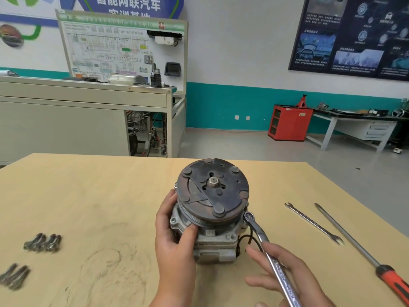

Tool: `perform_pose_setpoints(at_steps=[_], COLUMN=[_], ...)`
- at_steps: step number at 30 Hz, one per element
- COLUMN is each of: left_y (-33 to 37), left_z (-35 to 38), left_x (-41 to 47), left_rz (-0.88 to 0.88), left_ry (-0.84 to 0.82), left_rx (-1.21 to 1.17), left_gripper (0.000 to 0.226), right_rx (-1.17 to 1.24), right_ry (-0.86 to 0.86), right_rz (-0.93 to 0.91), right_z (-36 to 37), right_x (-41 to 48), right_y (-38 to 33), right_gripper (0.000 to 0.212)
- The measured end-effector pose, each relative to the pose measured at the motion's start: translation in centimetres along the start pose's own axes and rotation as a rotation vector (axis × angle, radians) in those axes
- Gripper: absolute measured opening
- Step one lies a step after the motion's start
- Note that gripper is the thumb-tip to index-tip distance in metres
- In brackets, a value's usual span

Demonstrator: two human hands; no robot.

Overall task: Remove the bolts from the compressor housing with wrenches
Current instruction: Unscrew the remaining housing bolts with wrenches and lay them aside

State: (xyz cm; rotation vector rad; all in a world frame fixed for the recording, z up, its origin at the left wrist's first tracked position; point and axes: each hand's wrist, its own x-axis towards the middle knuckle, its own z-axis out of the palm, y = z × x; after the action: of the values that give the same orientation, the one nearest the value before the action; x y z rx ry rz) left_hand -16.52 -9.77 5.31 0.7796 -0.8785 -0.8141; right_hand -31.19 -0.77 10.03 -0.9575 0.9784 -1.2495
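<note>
Compressor housing [213, 237] is standing pulley-up mid-table [88, 196]; left hand [174, 238] is gripping its side; right hand [285, 273] is loosely holding wrench [257, 231], ring sitting on right-flange bolt [248, 216]; risking slip, rounded head, housing twisting.

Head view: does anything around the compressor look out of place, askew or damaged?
Nothing looks spilled or broken. One oddity: a thin black wire loops loose at the right side of the grey metal compressor, just beside the silver ring wrench in the right hand; it might snag.
</note>
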Motion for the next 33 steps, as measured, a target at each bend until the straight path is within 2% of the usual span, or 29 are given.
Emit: perform_pose_setpoints(at_steps=[3, 5, 8, 10, 12, 13, 15, 18, 19, 20, 21, 22, 24, 26, 27, 28, 29, 31, 33], left_y=[-0.1, 0.0, 0.1, 0.2, 0.3, 0.2, 0.1, 0.1, 0.0, 0.0, 0.0, 0.1, 0.2, 0.2, 0.3, 0.4, 0.5, 0.5, 0.4], left_z=[-0.1, -0.1, 0.0, 0.1, 0.0, 0.0, 0.0, 0.0, 0.0, 0.0, -0.1, -0.1, -0.1, 0.0, 0.0, 0.1, 0.1, 0.0, 0.0], left_x=[-0.1, 0.0, 0.0, 0.0, 0.0, 0.0, 0.0, 0.2, 0.2, 0.2, 0.2, 0.2, 0.1, 0.0, 0.0, 0.0, 0.0, -0.1, 0.0], left_rz=[-0.007, -0.010, -0.021, -0.028, -0.032, -0.028, -0.023, -0.015, -0.018, -0.021, -0.021, -0.021, -0.016, -0.011, -0.008, -0.002, 0.004, -0.001, -0.011], left_ry=[0.003, 0.007, 0.006, 0.000, 0.002, 0.004, 0.003, 0.000, -0.002, -0.003, -0.002, 0.001, 0.003, -0.005, -0.006, -0.005, -0.005, -0.013, -0.014], left_rx=[0.007, 0.003, 0.010, 0.008, -0.002, -0.009, -0.011, -0.013, -0.018, -0.023, -0.025, -0.024, -0.013, 0.000, 0.005, 0.009, 0.012, 0.011, -0.001], left_gripper=[0.055, 0.055, 0.055, 0.056, 0.056, 0.056, 0.056, 0.057, 0.057, 0.057, 0.057, 0.057, 0.057, 0.056, 0.056, 0.055, 0.055, 0.055, 0.056], right_rx=[-0.318, -0.364, -0.383, -0.335, -0.330, -0.320, -0.216, 0.077, 0.232, 0.421, 0.435, 0.358, 0.407, 0.438, 0.335, 0.247, 0.203, 0.127, 0.213], right_ry=[-0.005, 0.016, 0.070, 0.053, 0.010, 0.042, 0.107, 0.057, -0.080, -0.265, -0.259, -0.061, -0.030, 0.012, 0.011, -0.105, -0.127, 0.092, 0.108], right_rz=[-0.184, -0.274, -0.439, -0.411, -0.308, -0.283, -0.282, -0.307, -0.306, -0.304, -0.352, -0.382, -0.376, -0.394, -0.487, -0.547, -0.528, -0.560, -0.536], right_z=[-0.6, -0.2, -0.8, -0.8, -1.2, -1.4, -1.8, -2.6, -3.3, -3.5, -3.3, -3.0, -4.6, -4.7, -4.2, -4.0, -3.7, -2.3, -1.5], right_x=[-0.2, -0.4, 0.0, 0.9, 2.5, 3.3, 4.4, 4.8, 4.4, 4.1, 3.8, 2.8, 1.5, 0.8, 1.1, 2.1, 2.3, 2.2, 2.5], right_y=[0.1, -0.6, -1.1, -1.9, -2.1, -2.0, -1.4, -0.4, 0.1, 0.5, 0.2, -0.3, 0.6, 0.7, 0.8, 1.1, 1.0, 0.5, 0.8], right_gripper=[0.057, 0.041, 0.040, 0.017, 0.023, 0.028, 0.047, 0.061, 0.060, 0.047, 0.030, 0.024, 0.035, 0.036, 0.042, 0.048, 0.051, 0.052, 0.052])
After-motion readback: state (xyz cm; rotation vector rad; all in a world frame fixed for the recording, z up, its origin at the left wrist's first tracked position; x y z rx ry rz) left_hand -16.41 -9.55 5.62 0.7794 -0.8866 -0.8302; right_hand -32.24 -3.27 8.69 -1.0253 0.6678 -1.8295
